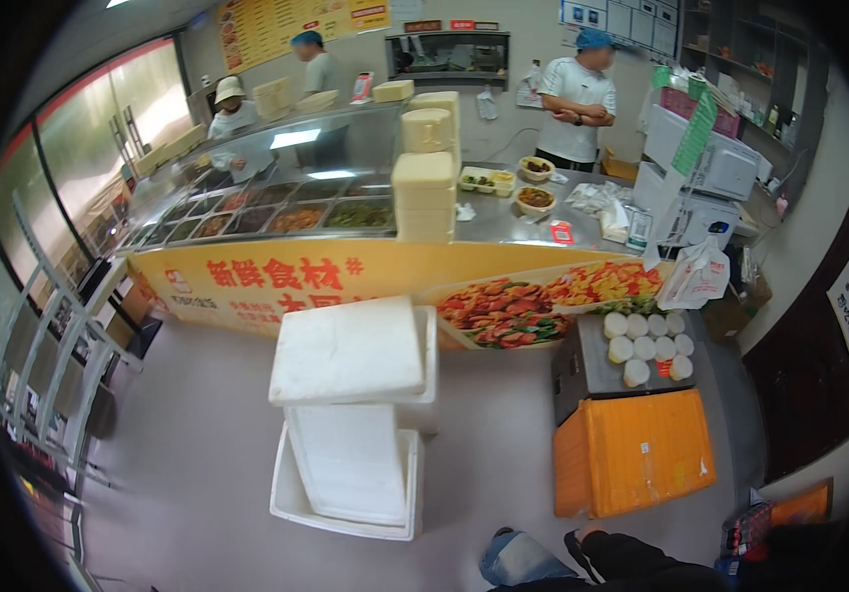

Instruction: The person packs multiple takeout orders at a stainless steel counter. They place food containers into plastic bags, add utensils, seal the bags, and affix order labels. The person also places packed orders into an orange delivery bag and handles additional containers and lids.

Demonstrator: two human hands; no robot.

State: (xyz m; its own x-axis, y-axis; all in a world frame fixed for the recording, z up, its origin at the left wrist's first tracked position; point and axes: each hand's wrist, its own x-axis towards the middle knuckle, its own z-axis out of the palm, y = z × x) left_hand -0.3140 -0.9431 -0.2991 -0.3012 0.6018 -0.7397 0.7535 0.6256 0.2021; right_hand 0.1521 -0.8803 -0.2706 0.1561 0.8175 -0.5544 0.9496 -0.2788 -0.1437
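Observation:
At the bottom edge a black sleeve ends in a small visible part of my right hand (593,527), close to the lower edge of an orange box (650,455). Its fingers are too hidden to show whether they grip anything. A black strap (578,553) hangs beside the hand. My left hand is out of view. A denim-covered leg (520,559) shows left of the strap. Farther left on the floor stands a white foam box (409,503) with a foam lid (354,462) lying tilted in it. Behind it, another foam box (428,362) carries a skewed lid (350,351).
Several white-lidded cups (644,348) stand on a dark box (571,370) behind the orange one. A food counter (498,231) with stacked containers (424,196) crosses the back. Three people, one with folded arms (578,115), are behind it. A metal rack (54,355) stands left.

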